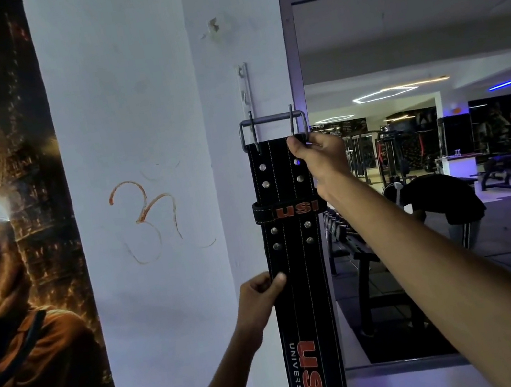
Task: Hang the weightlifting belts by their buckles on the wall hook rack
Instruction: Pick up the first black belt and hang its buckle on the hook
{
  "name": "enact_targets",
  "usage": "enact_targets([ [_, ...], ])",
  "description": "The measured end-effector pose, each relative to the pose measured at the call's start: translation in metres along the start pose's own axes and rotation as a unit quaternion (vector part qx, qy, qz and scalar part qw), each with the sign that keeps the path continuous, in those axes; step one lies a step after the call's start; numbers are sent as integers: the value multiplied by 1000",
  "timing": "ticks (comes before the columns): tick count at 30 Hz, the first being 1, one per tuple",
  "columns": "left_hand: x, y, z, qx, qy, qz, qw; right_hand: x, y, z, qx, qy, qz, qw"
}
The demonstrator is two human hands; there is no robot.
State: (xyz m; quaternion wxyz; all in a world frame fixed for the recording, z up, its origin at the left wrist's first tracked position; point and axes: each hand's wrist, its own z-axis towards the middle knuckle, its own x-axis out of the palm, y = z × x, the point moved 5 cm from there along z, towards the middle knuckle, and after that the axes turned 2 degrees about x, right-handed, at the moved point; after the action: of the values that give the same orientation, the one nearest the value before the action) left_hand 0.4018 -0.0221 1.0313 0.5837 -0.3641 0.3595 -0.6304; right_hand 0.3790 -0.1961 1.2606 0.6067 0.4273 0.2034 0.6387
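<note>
A black weightlifting belt [294,254] with orange lettering hangs straight down in front of a white pillar. Its metal two-prong buckle [271,119] is at the top, just below a narrow white hook rack [244,87] fixed upright on the pillar. My right hand [319,154] pinches the belt's top right corner beside the buckle. My left hand [260,295] grips the belt's left edge lower down. Whether the buckle sits on a hook cannot be told.
A large dark poster [12,236] covers the wall at left. An orange symbol [148,212] is drawn on the white wall. At right a mirror [439,161] reflects a gym with benches, machines and a bent-over person.
</note>
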Motion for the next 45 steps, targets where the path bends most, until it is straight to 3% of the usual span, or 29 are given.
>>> enact_targets([
  [11, 1, 19, -19, -41, 104, 66, 992, -3, -15, -10, 25, 7, -1, 1000],
  [15, -9, -21, 3, -32, 22, 23, 999, -7, -28, -15, 39, 4, -5, 999],
  [20, -13, -114, 45, 84, -68, -35, 994, -5, -33, -22, 28, -4, 3, 1000],
  [26, -5, -174, 71, 248, -91, 123, 957, -2, -30, -19, -87, 15, -93, 992],
  [39, 10, -175, 105, 282, -139, 152, 937, -10, -28, 37, -164, 155, -189, 956],
  [45, 0, -157, 144, 270, -148, 128, 943, 8, -52, 74, -184, 128, -188, 956],
])
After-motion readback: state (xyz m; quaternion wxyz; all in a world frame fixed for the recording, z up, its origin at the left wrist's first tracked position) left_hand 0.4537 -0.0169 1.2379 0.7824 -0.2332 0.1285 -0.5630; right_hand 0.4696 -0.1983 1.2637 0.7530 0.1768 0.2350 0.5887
